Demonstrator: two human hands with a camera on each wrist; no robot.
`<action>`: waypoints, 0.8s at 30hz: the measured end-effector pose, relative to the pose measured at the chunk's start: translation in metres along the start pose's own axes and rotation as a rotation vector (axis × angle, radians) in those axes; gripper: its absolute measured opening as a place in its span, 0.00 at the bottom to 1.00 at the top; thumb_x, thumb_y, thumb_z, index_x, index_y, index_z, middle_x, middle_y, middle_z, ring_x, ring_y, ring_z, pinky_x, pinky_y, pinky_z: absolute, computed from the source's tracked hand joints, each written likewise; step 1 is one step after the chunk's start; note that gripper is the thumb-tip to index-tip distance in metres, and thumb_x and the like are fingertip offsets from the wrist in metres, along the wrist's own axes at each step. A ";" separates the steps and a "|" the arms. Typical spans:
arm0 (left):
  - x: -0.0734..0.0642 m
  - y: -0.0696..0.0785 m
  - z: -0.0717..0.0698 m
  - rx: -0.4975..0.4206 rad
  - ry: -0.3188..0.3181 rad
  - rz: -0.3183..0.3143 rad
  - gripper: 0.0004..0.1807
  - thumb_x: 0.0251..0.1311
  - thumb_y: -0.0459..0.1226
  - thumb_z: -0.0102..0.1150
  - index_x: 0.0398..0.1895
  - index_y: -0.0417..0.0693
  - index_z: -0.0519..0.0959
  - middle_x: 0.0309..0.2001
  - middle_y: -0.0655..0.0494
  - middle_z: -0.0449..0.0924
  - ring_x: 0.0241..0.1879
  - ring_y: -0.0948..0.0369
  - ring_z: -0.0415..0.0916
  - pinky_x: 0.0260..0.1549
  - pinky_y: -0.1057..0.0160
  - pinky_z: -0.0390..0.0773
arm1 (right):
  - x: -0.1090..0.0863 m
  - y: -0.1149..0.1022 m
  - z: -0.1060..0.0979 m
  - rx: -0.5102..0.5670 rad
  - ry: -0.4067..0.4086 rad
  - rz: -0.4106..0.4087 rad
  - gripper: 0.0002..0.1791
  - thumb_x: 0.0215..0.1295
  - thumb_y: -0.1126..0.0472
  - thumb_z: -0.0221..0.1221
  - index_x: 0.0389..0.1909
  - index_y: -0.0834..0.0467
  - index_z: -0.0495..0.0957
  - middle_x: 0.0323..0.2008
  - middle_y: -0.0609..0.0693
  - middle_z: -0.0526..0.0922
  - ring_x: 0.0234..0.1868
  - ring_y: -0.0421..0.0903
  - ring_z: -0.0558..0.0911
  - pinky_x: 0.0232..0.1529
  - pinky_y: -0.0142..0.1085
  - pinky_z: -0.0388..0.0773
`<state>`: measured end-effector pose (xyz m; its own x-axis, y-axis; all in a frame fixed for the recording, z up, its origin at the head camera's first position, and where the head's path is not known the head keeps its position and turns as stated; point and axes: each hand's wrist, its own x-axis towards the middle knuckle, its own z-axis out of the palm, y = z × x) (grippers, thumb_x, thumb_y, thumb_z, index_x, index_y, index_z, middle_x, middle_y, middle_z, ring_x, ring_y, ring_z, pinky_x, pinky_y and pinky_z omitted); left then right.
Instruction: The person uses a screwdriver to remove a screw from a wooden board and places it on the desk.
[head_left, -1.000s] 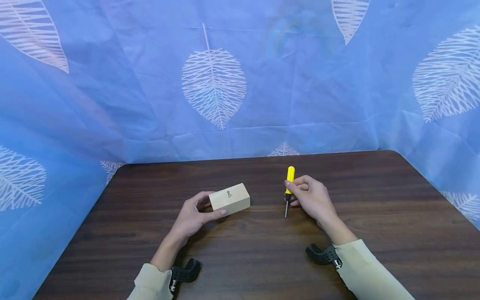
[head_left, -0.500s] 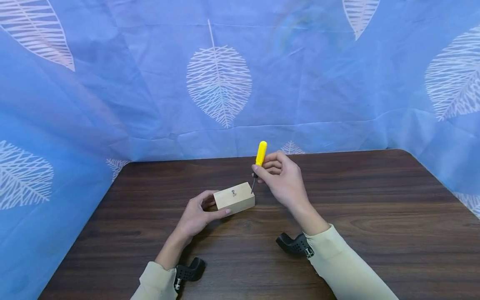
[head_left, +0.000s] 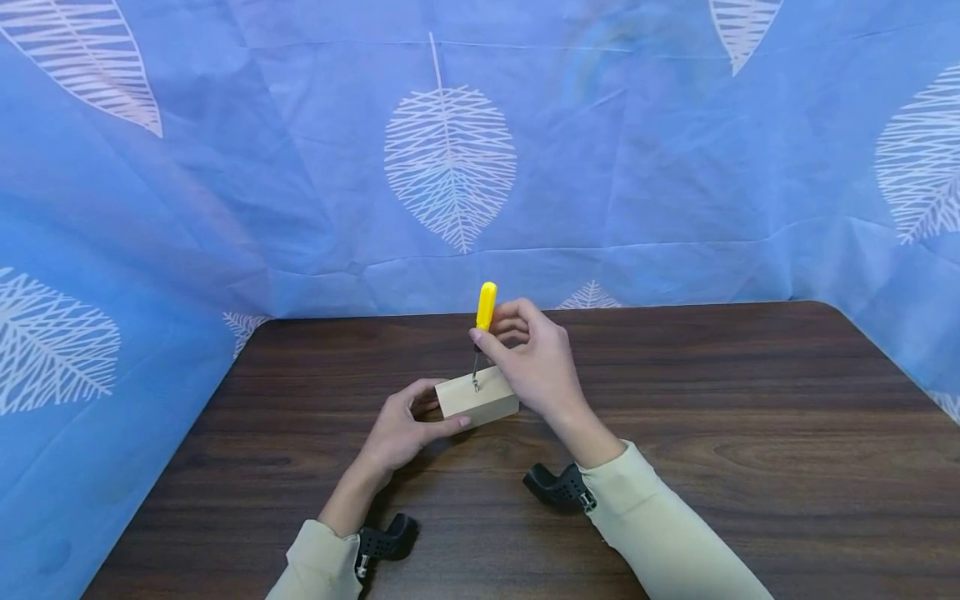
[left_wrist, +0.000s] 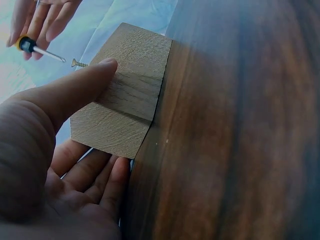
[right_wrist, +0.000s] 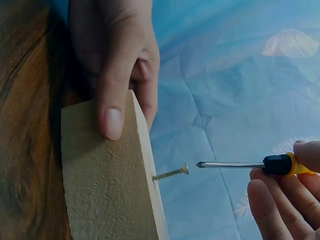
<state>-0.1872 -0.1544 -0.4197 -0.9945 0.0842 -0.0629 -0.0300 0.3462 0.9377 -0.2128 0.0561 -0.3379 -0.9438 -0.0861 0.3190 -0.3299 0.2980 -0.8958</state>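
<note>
A pale wooden block [head_left: 480, 411] lies on the dark table, and my left hand [head_left: 405, 427] grips its left end, thumb on the near side and fingers behind. From the block's top face a screw [right_wrist: 171, 173] stands partly sunk, its head and much of its thread exposed. My right hand [head_left: 536, 354] pinches a yellow-handled screwdriver [head_left: 487, 306] near the black collar, handle up. In the right wrist view the screwdriver's cross-shaped tip is a short gap away from the screw head, roughly in line with it. The left wrist view also has the tip close to the screw [left_wrist: 78, 63].
The dark wood-grain table [head_left: 712, 400] extends on all sides of the block. Behind it hangs a blue cloth [head_left: 315, 167] with white leaf prints. Black wrist mounts [head_left: 390, 537] sit at both sleeve cuffs.
My right hand has brought the screwdriver leftward from beside the block to over the screw. My left hand keeps its grip on the block, and the head view has shifted slightly.
</note>
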 end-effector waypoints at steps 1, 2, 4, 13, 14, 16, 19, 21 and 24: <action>0.000 0.000 0.000 -0.002 -0.002 -0.001 0.28 0.59 0.44 0.82 0.63 0.57 0.84 0.59 0.53 0.87 0.57 0.54 0.85 0.57 0.48 0.83 | 0.000 0.000 0.001 -0.013 -0.004 -0.012 0.15 0.70 0.54 0.73 0.51 0.52 0.81 0.46 0.48 0.93 0.46 0.45 0.90 0.49 0.45 0.84; 0.000 0.000 0.000 -0.001 -0.003 -0.001 0.28 0.60 0.44 0.82 0.63 0.58 0.84 0.59 0.53 0.87 0.57 0.54 0.85 0.57 0.48 0.83 | 0.000 0.000 0.002 -0.024 -0.010 -0.025 0.15 0.70 0.54 0.73 0.51 0.52 0.81 0.46 0.47 0.93 0.46 0.45 0.90 0.49 0.45 0.84; 0.000 0.000 0.000 0.005 -0.004 0.000 0.28 0.60 0.44 0.82 0.63 0.58 0.84 0.59 0.54 0.87 0.57 0.54 0.85 0.57 0.48 0.83 | 0.000 0.000 0.002 -0.043 -0.016 -0.045 0.14 0.70 0.55 0.73 0.51 0.52 0.81 0.46 0.47 0.93 0.46 0.46 0.91 0.49 0.46 0.85; -0.001 -0.001 -0.001 0.010 -0.001 0.002 0.27 0.60 0.43 0.81 0.63 0.58 0.84 0.59 0.53 0.87 0.56 0.55 0.85 0.55 0.49 0.83 | -0.001 0.001 0.003 -0.081 -0.042 -0.117 0.13 0.72 0.57 0.71 0.52 0.54 0.81 0.47 0.50 0.92 0.45 0.45 0.91 0.44 0.38 0.89; -0.001 0.000 -0.001 0.010 -0.002 0.002 0.28 0.60 0.43 0.81 0.63 0.58 0.84 0.59 0.53 0.87 0.56 0.55 0.85 0.55 0.50 0.83 | -0.001 0.001 0.004 -0.083 -0.044 -0.124 0.13 0.72 0.58 0.71 0.52 0.55 0.81 0.47 0.50 0.92 0.45 0.45 0.91 0.44 0.37 0.89; -0.001 0.000 -0.001 0.009 -0.006 0.002 0.28 0.61 0.43 0.81 0.64 0.58 0.84 0.59 0.53 0.87 0.56 0.55 0.85 0.55 0.50 0.83 | -0.001 0.002 0.004 -0.087 -0.054 -0.141 0.13 0.73 0.58 0.71 0.52 0.55 0.81 0.47 0.51 0.91 0.46 0.45 0.91 0.44 0.36 0.89; -0.001 0.000 -0.001 0.003 -0.011 0.006 0.27 0.61 0.43 0.81 0.64 0.58 0.84 0.59 0.53 0.87 0.56 0.55 0.85 0.55 0.49 0.83 | -0.001 0.002 0.004 -0.093 -0.082 -0.164 0.13 0.72 0.59 0.71 0.52 0.56 0.81 0.47 0.52 0.91 0.45 0.45 0.91 0.45 0.36 0.89; -0.002 0.000 -0.001 -0.002 -0.014 0.009 0.27 0.61 0.43 0.80 0.64 0.58 0.84 0.59 0.53 0.87 0.57 0.55 0.85 0.56 0.49 0.83 | -0.001 0.001 0.005 -0.101 -0.105 -0.177 0.13 0.72 0.60 0.71 0.52 0.57 0.81 0.46 0.52 0.91 0.44 0.45 0.91 0.45 0.36 0.89; -0.002 0.000 -0.001 -0.006 -0.014 0.009 0.27 0.61 0.43 0.80 0.63 0.57 0.84 0.59 0.53 0.87 0.57 0.55 0.85 0.57 0.49 0.84 | 0.000 -0.001 0.005 -0.112 -0.138 -0.193 0.13 0.73 0.61 0.70 0.53 0.58 0.80 0.46 0.52 0.90 0.44 0.45 0.90 0.46 0.36 0.89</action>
<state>-0.1852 -0.1554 -0.4189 -0.9932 0.1002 -0.0592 -0.0217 0.3402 0.9401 -0.2122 0.0508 -0.3391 -0.8599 -0.2777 0.4283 -0.5070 0.3666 -0.7801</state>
